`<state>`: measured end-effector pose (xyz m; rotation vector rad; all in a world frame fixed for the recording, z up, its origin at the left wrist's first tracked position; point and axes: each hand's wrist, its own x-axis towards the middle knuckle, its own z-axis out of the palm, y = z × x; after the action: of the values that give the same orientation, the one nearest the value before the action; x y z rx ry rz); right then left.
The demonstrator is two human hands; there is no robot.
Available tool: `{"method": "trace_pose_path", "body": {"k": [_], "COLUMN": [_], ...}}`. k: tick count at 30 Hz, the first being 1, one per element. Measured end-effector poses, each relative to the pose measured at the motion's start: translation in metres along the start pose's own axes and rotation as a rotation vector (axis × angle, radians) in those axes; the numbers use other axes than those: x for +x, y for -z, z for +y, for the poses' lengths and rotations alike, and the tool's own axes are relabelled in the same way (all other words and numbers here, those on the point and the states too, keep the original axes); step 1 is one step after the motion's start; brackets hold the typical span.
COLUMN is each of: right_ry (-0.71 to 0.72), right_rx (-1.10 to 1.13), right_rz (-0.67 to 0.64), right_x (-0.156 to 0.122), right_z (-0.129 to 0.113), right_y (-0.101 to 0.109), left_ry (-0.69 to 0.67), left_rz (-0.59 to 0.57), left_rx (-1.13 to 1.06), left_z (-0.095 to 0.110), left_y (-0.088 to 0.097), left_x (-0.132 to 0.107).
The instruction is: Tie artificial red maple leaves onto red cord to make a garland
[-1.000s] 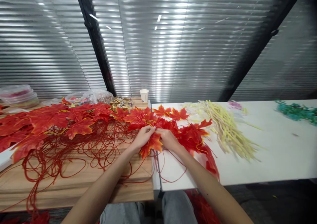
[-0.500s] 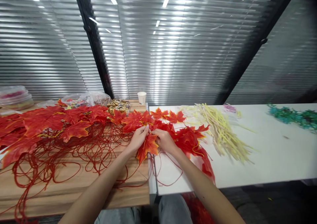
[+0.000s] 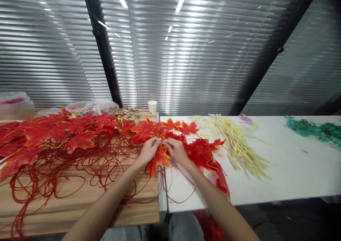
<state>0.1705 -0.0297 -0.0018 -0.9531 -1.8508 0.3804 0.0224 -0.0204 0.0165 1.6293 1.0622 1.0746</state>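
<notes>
Below slatted blinds (image 3: 149,63), over the seam of wooden desk (image 3: 133,214) and white desk (image 3: 287,177): maple leaf (image 3: 160,157), pinched at its upper end in the grip of left hand (image 3: 150,150) and right hand (image 3: 178,152). Likely light, flexible; best held by stem. Points lengthwise toward 7 o'clock. Red cords (image 3: 80,160) at 9.

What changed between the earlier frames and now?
Hardly anything. The whole scene sits slightly lower and further left in frame, likely from camera movement. No visible grab or release. Left hand and right hand stay together at the top of the orange-red maple leaf; their exact grip is unclear. Paper cup, yellow strips and teal garland stay put.
</notes>
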Motion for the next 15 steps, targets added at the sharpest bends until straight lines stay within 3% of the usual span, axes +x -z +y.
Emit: {"method": "trace_pose_path", "body": {"k": [15], "right_ry": [-0.255], "right_rx": [0.285], "right_rz": [0.069], "right_x": [0.0033], "right_z": [-0.0041], "right_y": [-0.0006], "left_ry": [0.006], "left_rz": [0.018], "left_rx": [0.010], "left_z": [-0.0024], "left_y": [-0.0009], "left_x": [-0.0002]}}
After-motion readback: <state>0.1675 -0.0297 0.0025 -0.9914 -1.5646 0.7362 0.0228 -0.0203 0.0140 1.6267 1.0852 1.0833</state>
